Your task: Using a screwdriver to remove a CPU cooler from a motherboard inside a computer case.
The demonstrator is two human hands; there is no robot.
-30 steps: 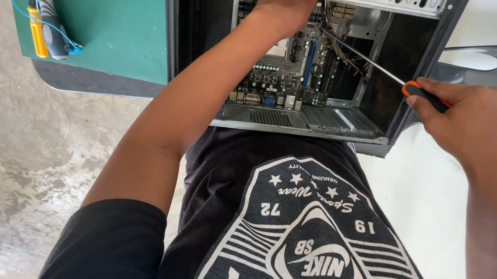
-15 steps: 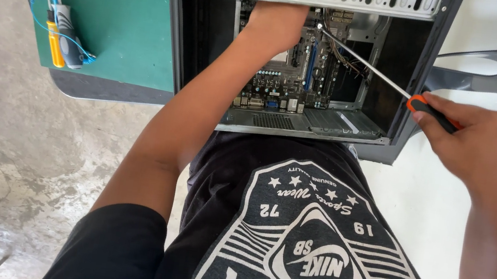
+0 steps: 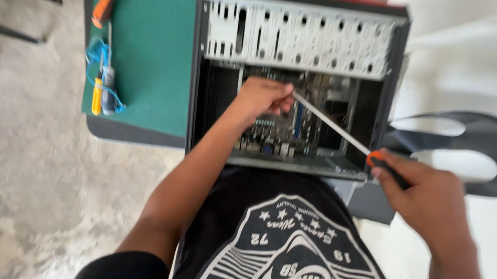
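Open desktop PC case (image 3: 302,37) lying on the bench (image 3: 133,133), side panel off, right up against the person's lap. Left hand (image 3: 262,96) is reaching down inside the case with fingers curled in, sitting over the motherboard (image 3: 275,137), but it's too blurry to tell if it's actually pinching anything. Right hand (image 3: 428,200) is closed around the orange-and-black handle of a long screwdriver (image 3: 334,127), outside the case near its lower right corner, with the shaft angling up and left so the tip ends just beside the left hand's fingers. Perforated drive cage takes up the top of the case. To the left there's a green mat (image 3: 151,48) on the bench with a second orange-handled screwdriver (image 3: 107,0) near its top edge and a tangle of blue cable with a yellow thing (image 3: 101,83) lower down. Dark plastic chair (image 3: 488,137) off to the right, concrete floor (image 3: 8,190) on the left.
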